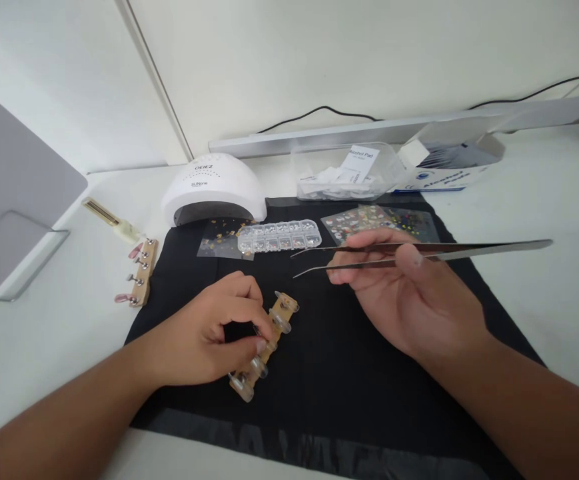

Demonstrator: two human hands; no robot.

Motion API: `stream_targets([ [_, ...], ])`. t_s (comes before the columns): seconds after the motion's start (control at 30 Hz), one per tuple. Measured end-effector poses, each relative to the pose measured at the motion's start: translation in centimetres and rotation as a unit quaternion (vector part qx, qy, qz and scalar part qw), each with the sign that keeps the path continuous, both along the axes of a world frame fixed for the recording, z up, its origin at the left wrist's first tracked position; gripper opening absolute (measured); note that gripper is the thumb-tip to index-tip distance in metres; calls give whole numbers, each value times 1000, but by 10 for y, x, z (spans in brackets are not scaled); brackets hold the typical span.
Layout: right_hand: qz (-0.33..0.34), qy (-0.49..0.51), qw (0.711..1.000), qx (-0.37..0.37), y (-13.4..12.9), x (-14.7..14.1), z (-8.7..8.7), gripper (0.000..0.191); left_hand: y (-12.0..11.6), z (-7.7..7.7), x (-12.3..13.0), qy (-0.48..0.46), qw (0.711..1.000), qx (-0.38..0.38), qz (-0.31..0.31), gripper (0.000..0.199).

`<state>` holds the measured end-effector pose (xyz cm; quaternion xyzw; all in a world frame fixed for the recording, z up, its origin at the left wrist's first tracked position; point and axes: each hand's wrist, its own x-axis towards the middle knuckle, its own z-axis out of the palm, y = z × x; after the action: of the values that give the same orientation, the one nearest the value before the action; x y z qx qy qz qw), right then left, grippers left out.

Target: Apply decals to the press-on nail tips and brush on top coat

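My left hand (219, 330) is closed, with thumb and forefinger pinching one of the clear nail tips in the middle of a wooden nail stand (285, 305). Several more clear nail tips (282, 321) stand along that strip, partly hidden by my fingers. Held in my right hand (409, 300) is a pair of metal tweezers (474, 250), their thin bent points spread apart and aimed left above the black mat (329, 373). Nothing shows between the points. Behind them lies a clear compartment case (279, 237) of small rhinestones.
A white nail lamp (214, 190) stands behind the mat. Beside it are a clear bin (349, 173) of alcohol pads and an open alcohol pad box (449, 167). Sticker sheets (379, 223) lie on the mat. A second stand (144, 273) and a buffer-like stick (109, 219) are at left.
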<state>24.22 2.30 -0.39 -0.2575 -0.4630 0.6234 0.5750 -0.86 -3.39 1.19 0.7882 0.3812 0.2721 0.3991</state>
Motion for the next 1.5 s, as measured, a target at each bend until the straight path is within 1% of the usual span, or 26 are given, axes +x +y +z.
stream_targets([
  [0.17, 13, -5, 999, -35, 2, 2, -1, 28, 1, 0, 2, 15, 1000, -13, 7, 17],
  [0.4, 32, -21, 998, -47, 3, 2, 0, 30, 1, 2, 0, 35, 999, -19, -1, 15],
  [0.57, 29, -9, 999, -37, 4, 2, -2, 31, 1, 1, -4, -15, 1000, -21, 0, 21],
  [0.7, 31, -26, 999, -35, 5, 4, -3, 31, 2, 3, -5, -47, 999, 2, 3, 18],
  [0.83, 24, -31, 999, -37, 5, 6, -4, 34, 1, 1, -2, -23, 1000, -5, 3, 17],
  [1.03, 25, -9, 997, -66, 6, 6, 0, 34, 0, -2, 2, -4, 1000, -16, 8, 18],
  [1.23, 20, -15, 998, -59, 7, 8, 2, 33, 2, -2, 4, 15, 1000, -21, 12, 19],
  [1.33, 17, -5, 997, -78, 7, 9, 2, 32, 2, -4, 4, 7, 1000, -5, 6, 19],
  [1.4, 21, -1, 996, -83, 8, 10, 2, 33, 3, -3, 2, -10, 1000, 19, 7, 18],
  [1.43, 24, -1, 996, -82, 8, 11, 2, 34, 3, -3, 1, -16, 999, 35, 17, 17],
  [1.5, 30, -1, 996, -79, 9, 11, 2, 35, 6, -2, -3, 6, 995, 78, 61, 13],
])
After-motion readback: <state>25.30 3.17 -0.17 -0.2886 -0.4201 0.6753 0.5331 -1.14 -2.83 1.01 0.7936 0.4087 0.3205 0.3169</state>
